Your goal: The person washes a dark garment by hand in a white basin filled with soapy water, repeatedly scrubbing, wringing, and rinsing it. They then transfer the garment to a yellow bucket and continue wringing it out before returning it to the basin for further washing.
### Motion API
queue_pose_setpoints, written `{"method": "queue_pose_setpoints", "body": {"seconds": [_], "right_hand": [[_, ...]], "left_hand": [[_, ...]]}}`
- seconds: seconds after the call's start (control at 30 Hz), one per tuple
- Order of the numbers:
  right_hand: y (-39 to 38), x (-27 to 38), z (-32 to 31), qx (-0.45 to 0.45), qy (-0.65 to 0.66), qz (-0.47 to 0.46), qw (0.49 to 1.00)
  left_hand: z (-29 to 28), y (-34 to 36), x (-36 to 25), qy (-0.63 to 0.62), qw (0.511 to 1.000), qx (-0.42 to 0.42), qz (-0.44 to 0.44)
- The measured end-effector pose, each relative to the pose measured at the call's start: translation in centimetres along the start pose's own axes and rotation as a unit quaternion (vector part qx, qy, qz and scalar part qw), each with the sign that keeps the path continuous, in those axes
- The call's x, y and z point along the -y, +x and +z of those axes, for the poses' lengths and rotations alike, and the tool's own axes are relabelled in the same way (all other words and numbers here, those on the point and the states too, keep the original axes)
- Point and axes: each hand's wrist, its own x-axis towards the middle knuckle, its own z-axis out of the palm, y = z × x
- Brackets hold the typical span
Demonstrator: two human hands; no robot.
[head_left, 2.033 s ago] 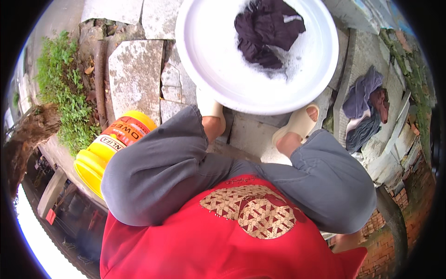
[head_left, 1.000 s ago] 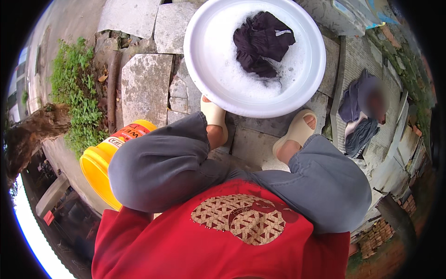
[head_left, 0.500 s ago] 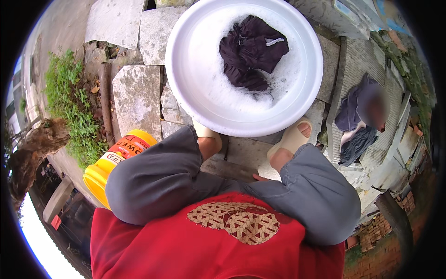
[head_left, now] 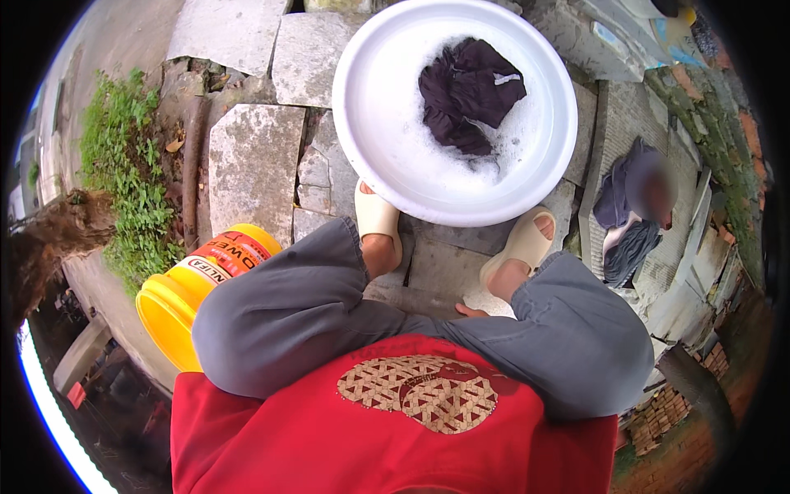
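Observation:
A white round basin (head_left: pixel 455 212) full of suds stands in front of my feet. In it lies a bunched dark purple garment (head_left: pixel 473 90), soaked, with a small white patch. Neither hand is in the basin. Just a bit of my right hand (head_left: pixel 471 310), a finger or two, shows below my right trouser leg. Those fingertips are beside a white thing (head_left: pixel 497 305) on the paving, mostly covered by the leg. Whether they grip it cannot be seen. My left hand is out of sight.
At my left knee a yellow bucket (head_left: pixel 169 305) with a red label lies tilted. Dark clothes (head_left: pixel 629 251) rest on a ribbed slab (head_left: pixel 611 148) at the right. Green weeds (head_left: pixel 123 156) and a rusty pipe (head_left: pixel 192 173) are at the left. The stone paving (head_left: pixel 251 165) has uneven gaps.
The view has shifted, so the basin sits slightly farther right and up. My right fingertips still show under the leg. The garment lies as before.

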Motion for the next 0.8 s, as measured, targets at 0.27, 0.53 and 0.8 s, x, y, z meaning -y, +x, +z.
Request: {"method": "queue_pose_setpoints", "body": {"seconds": [0.27,0.53,0.8], "right_hand": [[3.0,7.4,5.1,0.003,0.004,-0.063,0.998],[1.9,3.9,-0.1,0.010,-0.026,-0.042,0.999],[2.8,2.9,-1.3,0.002,-0.032,-0.082,0.996]], "left_hand": [[-3.5,-0.6,-0.6,0.116,0.993,0.001,0.019],[-10.0,-3.2,-0.6,0.275,0.960,-0.045,-0.035],[-16.3,-3.9,-3.1,0.496,0.867,-0.020,-0.029]]}}
